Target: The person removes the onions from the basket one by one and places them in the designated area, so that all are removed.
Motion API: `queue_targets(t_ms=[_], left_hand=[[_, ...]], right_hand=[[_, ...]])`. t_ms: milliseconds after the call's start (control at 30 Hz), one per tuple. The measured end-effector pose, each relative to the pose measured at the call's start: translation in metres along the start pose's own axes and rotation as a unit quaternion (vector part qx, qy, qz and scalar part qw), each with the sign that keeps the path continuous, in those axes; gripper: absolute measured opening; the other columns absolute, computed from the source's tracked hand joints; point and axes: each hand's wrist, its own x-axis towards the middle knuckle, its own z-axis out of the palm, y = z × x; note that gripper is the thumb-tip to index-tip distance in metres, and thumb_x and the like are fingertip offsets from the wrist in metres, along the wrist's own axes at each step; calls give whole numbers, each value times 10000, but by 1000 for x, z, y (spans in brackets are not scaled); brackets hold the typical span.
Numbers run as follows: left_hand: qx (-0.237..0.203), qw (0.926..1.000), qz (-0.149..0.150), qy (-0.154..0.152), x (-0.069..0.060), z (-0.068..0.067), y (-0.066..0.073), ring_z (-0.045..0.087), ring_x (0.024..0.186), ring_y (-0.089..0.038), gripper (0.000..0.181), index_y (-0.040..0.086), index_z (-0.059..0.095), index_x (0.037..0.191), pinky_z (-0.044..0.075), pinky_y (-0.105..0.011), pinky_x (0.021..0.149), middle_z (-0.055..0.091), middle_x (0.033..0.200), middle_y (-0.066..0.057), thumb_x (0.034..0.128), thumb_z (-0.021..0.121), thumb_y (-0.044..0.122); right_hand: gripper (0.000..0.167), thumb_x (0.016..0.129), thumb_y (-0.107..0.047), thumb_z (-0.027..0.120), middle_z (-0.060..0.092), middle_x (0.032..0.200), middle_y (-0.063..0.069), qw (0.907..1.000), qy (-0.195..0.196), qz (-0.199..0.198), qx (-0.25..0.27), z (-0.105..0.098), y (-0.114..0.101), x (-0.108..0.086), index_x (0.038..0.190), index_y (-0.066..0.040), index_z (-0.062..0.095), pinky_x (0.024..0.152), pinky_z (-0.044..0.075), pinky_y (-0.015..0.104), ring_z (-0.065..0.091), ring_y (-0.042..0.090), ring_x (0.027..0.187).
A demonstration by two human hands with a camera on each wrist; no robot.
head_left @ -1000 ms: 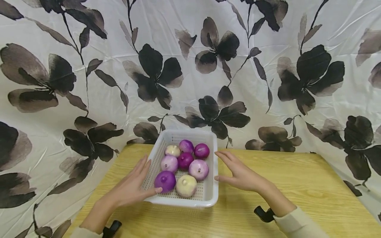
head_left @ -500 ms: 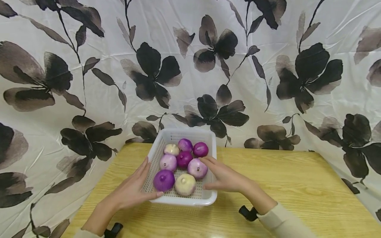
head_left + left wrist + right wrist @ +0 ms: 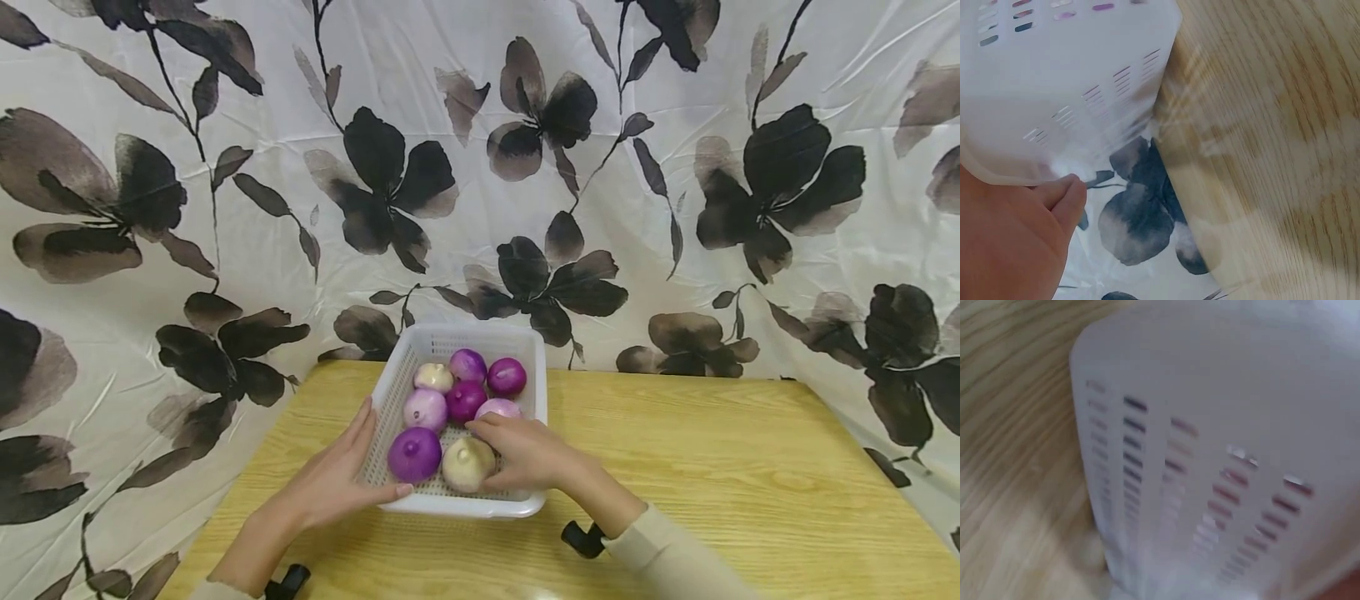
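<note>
A white perforated plastic basket (image 3: 536,392) stands on the table, holding several onions. My left hand (image 3: 322,479) rests on its near left corner. Its straight fingers lie along the outer wall and the thumb reaches over the front rim; in the left wrist view, fingertips (image 3: 1072,190) touch the basket wall. My right hand (image 3: 525,454) is inside the basket, beside a pale yellow-white onion (image 3: 467,465), fingers above its upper right and thumb near its lower right. Contact there cannot be told. A light purple onion (image 3: 498,407) is partly covered by that hand. A deep purple onion (image 3: 415,454) sits left.
Farther back in the basket are a small whitish onion (image 3: 433,377), a pale purple one (image 3: 426,410) and more purple onions (image 3: 467,402). The wood-grain table (image 3: 712,467) extends right. A floral cloth (image 3: 465,192) hangs behind it.
My right hand has moved left from the basket's right rim, over the edge and in beside the yellow-white onion. My left hand and the basket have barely moved.
</note>
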Motion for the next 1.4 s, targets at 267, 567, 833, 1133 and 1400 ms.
queue_targets(t_ms=[267,567,833,1133,1400], left_hand=[[-27,10000,81,4,1,2,-2,287,1475,-485,1287,-15,105,1624,379,-655,1111,-25,1708,-144,792,662,794],[-32,9999,102,13,1,2,-1,287,1476,-483,1295,-17,109,1623,373,-648,1121,-30,1709,-144,788,644,816],[-135,9996,181,141,7,-2,2,315,1456,-502,1284,-7,96,1628,390,-659,1101,-12,1708,-161,796,664,790],[-162,9998,121,29,11,-2,1,309,1455,-509,1288,-15,89,1625,383,-655,1110,-31,1709,-156,799,653,797],[-214,9998,8,-8,2,-2,-1,269,1481,-486,1308,-13,97,1626,345,-643,1140,-20,1708,-151,778,670,802]], right_hand=[[639,771,-402,876,643,1347,-44,9996,-227,-24,-142,12,-8,16,1335,-184,669,1061,497,359,607,153,1222],[604,784,-355,879,668,1250,-49,9986,-504,61,-152,13,-12,24,1326,-173,680,1008,511,300,626,131,1140],[560,834,-270,850,685,1241,-7,9965,-816,-76,157,7,-10,30,1334,-122,648,969,510,248,624,128,1145],[642,845,-295,833,648,1354,40,9978,-389,-131,513,-5,-9,21,1408,-89,603,1029,503,297,585,186,1256],[634,810,-267,862,653,1345,48,9896,627,-298,1256,-22,3,-2,1367,-76,628,1024,522,376,581,215,1252]])
